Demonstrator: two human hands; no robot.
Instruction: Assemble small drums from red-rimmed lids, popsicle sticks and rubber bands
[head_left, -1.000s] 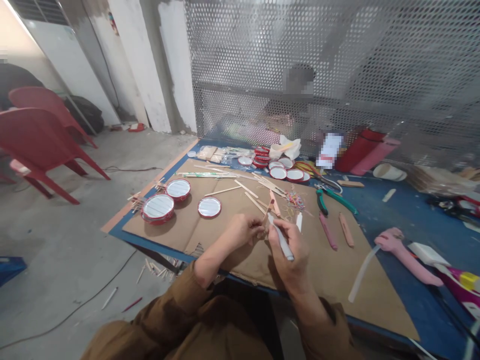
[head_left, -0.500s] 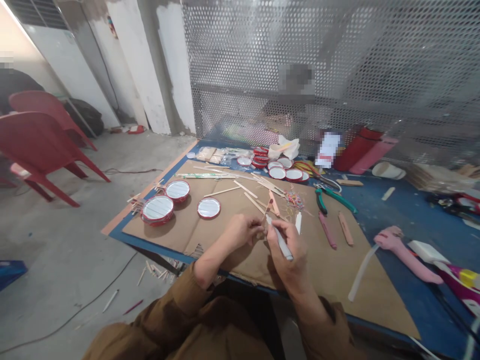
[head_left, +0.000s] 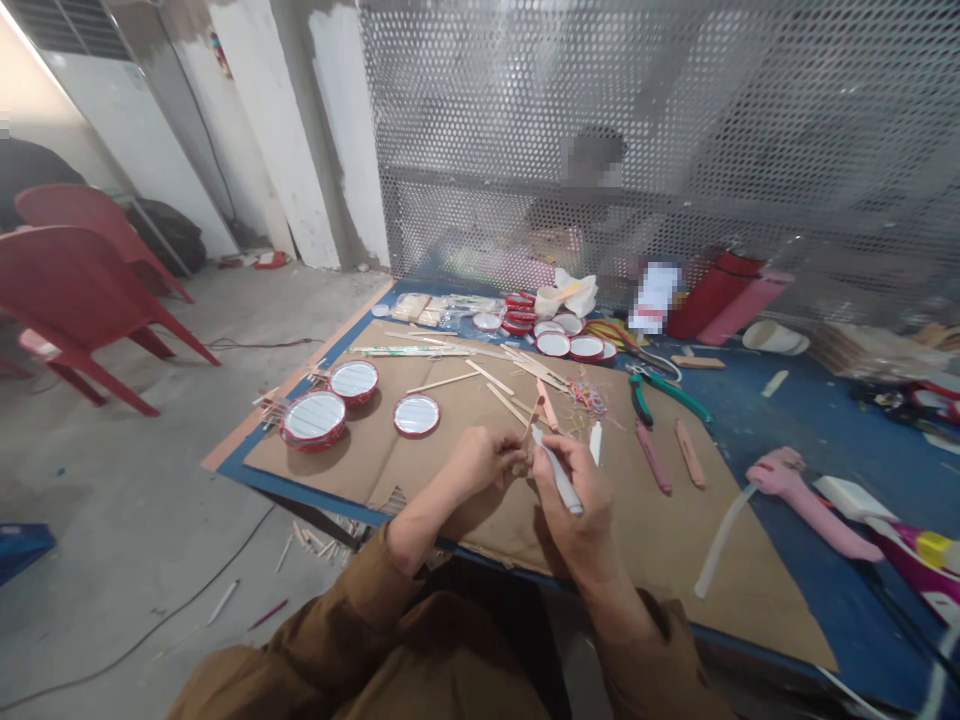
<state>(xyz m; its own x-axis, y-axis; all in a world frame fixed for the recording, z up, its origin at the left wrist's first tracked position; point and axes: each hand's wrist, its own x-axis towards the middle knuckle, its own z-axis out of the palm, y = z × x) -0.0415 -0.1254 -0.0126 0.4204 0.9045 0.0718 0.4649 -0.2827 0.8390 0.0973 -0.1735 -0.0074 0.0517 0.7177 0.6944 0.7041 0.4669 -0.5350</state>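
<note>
My left hand (head_left: 487, 457) is closed in a pinch on a thin wooden stick (head_left: 534, 415) with a dark reddish upper end, which points up and away from me. Held in the closed fingers of my right hand (head_left: 581, 490) is a slim white pen-shaped tool (head_left: 559, 475), its front end close beside the stick. I cannot tell whether the two touch. Both hands are over a brown cardboard sheet (head_left: 637, 570). A round red-rimmed disc (head_left: 417, 415) with a pale face lies left of them, and two small red drums (head_left: 313, 420) stand farther left.
Loose wooden sticks (head_left: 440, 382), colourful rubber bands (head_left: 587, 397) and two pink pen-shaped tools (head_left: 654, 457) lie on the cardboard. Green-handled pliers (head_left: 679, 398) and a pink glue gun (head_left: 814, 505) are to the right. Several red-rimmed discs (head_left: 553, 343) sit before the perforated metal panel (head_left: 480, 120).
Both hands keep nearly the same pose, with the stick and the white tool still in them. The view has shifted very slightly.
</note>
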